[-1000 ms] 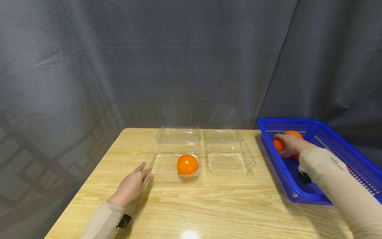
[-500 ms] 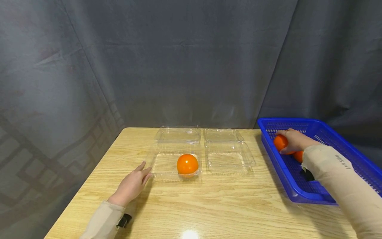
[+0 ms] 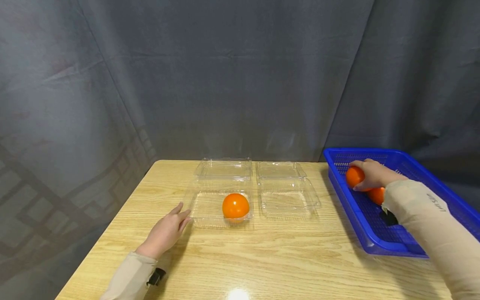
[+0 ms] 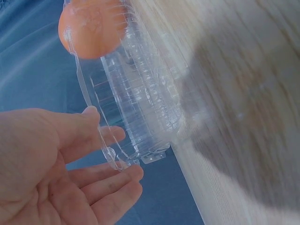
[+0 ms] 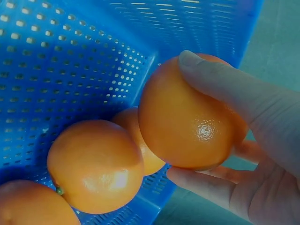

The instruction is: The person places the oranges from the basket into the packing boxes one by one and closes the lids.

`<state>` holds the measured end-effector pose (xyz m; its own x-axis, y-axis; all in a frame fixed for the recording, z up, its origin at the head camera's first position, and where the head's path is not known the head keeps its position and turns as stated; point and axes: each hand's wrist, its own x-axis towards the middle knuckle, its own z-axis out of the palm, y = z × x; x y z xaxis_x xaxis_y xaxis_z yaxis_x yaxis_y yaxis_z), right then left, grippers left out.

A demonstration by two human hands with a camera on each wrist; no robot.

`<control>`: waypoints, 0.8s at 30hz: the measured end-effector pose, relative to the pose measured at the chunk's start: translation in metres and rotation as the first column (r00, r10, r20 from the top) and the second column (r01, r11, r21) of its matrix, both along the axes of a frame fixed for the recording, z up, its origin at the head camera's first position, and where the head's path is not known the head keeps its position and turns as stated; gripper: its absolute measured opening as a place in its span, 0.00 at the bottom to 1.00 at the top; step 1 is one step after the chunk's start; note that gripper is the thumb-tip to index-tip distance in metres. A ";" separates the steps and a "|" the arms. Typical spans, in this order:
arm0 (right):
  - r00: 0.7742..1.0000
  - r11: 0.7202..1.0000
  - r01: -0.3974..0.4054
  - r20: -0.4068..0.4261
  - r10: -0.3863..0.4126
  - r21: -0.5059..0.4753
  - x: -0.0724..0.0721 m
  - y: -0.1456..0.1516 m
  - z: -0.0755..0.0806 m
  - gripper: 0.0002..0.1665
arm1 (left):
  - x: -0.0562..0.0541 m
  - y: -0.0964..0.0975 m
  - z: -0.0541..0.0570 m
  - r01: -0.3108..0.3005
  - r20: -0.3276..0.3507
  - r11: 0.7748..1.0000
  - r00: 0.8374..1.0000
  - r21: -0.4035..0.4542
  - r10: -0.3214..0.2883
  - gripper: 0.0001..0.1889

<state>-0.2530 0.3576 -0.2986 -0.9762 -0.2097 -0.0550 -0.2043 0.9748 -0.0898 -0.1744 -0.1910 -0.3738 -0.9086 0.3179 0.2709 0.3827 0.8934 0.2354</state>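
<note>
We have the right hand point(image 3: 375, 173) in the blue basket point(image 3: 351, 214), gripping an orange point(image 5: 187, 122): thumb over the top, fingers round the other side. Held orange sits near the basket's left wall, toward the far end. Right wrist view gives us three more oranges alongside: one point(image 5: 96, 166) fully in sight, one point(image 5: 133, 133) partly behind it and the held orange, one point(image 5: 28, 204) cut off by the frame edge. We can't tell if the held one touches its neighbours

We have the left hand point(image 3: 165, 233) at the left side of the left clear container point(image 3: 204, 208). Thumb and fingers apart, fingers fairly straight, tips at the plastic edge near the corner; we can't tell how much pressure

Left container lies open, far half folded back, with one orange point(image 3: 235, 206) in the right part of its near half. Right clear container point(image 3: 283, 200) is open too, just beside it. Both are on the wood-grain desk point(image 3: 281, 258), basket at its right. We see a dark grey curtain point(image 3: 232, 83) behind, pale sleeves on both arms
</note>
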 end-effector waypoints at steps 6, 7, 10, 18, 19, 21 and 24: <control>1.000 1.000 0.011 0.004 -0.011 -0.005 0.000 0.000 0.006 0.43 | 0.000 0.000 0.000 0.001 0.006 1.000 1.000 0.001 -0.001 0.16; 1.000 1.000 0.010 0.000 -0.010 -0.004 0.000 0.000 0.007 0.44 | 0.000 -0.001 0.000 0.001 0.005 1.000 1.000 0.000 -0.001 0.16; 1.000 1.000 0.000 -0.015 0.000 0.003 0.000 0.001 0.008 0.43 | 0.000 -0.001 0.000 0.002 0.000 1.000 1.000 -0.002 -0.002 0.16; 1.000 1.000 0.011 -0.023 -0.011 0.003 0.001 0.002 0.014 0.43 | 0.001 0.000 0.001 -0.001 0.007 1.000 1.000 -0.001 0.001 0.16; 1.000 1.000 0.016 -0.020 -0.016 0.001 0.001 0.002 0.014 0.43 | 0.001 -0.001 0.001 -0.002 0.008 1.000 1.000 -0.002 0.002 0.16; 1.000 1.000 0.024 -0.015 -0.024 -0.003 0.002 0.002 0.016 0.43 | 0.001 -0.001 0.000 -0.003 0.008 1.000 1.000 -0.004 0.003 0.16; 0.999 0.999 0.037 -0.004 -0.037 -0.010 0.003 0.003 0.019 0.44 | 0.001 -0.001 0.000 -0.003 0.006 1.000 1.000 -0.006 0.003 0.16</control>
<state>-0.2504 0.3602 -0.2800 -0.9834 -0.1744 -0.0495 -0.1690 0.9806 -0.0989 -0.1735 -0.1918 -0.3735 -0.9110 0.3169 0.2638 0.3789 0.8958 0.2322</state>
